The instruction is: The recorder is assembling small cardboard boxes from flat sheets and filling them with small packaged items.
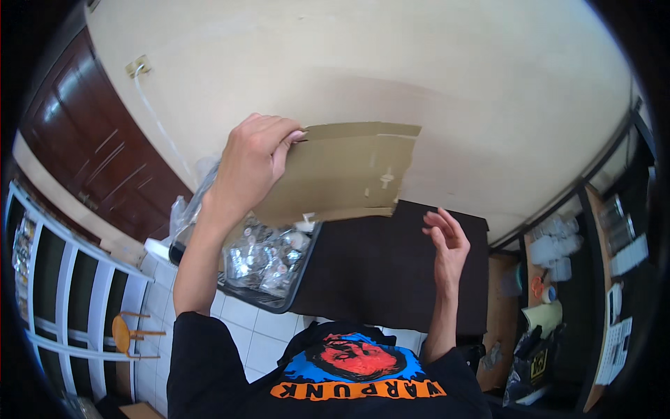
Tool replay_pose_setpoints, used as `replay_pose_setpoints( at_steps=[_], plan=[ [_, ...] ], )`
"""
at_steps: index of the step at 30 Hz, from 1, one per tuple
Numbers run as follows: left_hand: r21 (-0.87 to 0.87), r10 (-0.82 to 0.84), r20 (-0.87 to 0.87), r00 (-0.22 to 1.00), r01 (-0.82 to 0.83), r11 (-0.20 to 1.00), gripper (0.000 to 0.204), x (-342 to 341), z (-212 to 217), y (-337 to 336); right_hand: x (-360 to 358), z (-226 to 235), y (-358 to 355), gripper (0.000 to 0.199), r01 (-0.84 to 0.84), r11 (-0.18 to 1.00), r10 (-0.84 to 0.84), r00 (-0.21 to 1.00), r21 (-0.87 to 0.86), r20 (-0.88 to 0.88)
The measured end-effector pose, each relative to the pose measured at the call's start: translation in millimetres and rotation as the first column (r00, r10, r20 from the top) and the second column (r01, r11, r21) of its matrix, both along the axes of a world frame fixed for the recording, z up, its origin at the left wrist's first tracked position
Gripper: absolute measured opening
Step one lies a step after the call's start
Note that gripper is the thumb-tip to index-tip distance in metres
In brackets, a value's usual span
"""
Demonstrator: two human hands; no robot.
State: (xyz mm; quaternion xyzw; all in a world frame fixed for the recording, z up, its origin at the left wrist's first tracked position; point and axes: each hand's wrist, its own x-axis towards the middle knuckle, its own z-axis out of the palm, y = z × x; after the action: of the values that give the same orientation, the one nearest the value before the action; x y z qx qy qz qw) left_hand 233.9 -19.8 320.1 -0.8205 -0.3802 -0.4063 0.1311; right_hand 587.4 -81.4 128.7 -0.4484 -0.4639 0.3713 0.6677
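A flat brown piece of cardboard (342,171) is held up in front of the wall, its upper left corner pinched by my left hand (258,157). Its right edge looks torn, with pale marks near it. Below the cardboard, a dark bin (285,304) holds many shiny, clear-wrapped packets (269,258); the cardboard hides part of its far side. My right hand (448,241) hovers over the dark table (391,272), apart from the cardboard, with nothing in it and its fingers loosely curled and parted.
To the right, shelves (593,391) carry clear plastic containers (555,244), tape (549,294) and a white keyboard (614,351). A small orange stool (121,334) stands on the tiled floor at left, near a white rack (66,279). Behind is a brown door (91,140).
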Motion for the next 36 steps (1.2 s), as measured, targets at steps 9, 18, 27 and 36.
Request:
replay_pose_setpoints(
  at_steps=[9,18,27,36],
  plan=[
    [-0.49,-0.102,0.303,0.948,0.246,0.836,0.021,121.4,-51.3,17.8,80.8,-12.2,-57.9,0.011,-0.07,0.996,0.061,0.986,-0.05,-0.158],
    [-0.471,0.024,-0.144,0.989,-0.09,0.877,0.044,221.9,-248.0,33.0,123.0,-136.5,-102.8,0.013,-0.031,0.925,-0.095,0.946,-0.38,-0.309],
    [-0.842,-0.253,-0.278,0.927,-0.109,0.528,0.098,299.6,-415.8,-45.0,141.2,-279.7,-123.0,0.018,-0.242,0.777,-0.053,0.894,-0.581,-0.444],
    [-0.896,-0.366,-0.383,0.848,-0.244,0.372,0.137,320.9,-464.5,-46.7,165.0,-345.1,-122.0,0.015,-0.244,0.689,-0.124,0.888,-0.683,-0.442]
  ],
)
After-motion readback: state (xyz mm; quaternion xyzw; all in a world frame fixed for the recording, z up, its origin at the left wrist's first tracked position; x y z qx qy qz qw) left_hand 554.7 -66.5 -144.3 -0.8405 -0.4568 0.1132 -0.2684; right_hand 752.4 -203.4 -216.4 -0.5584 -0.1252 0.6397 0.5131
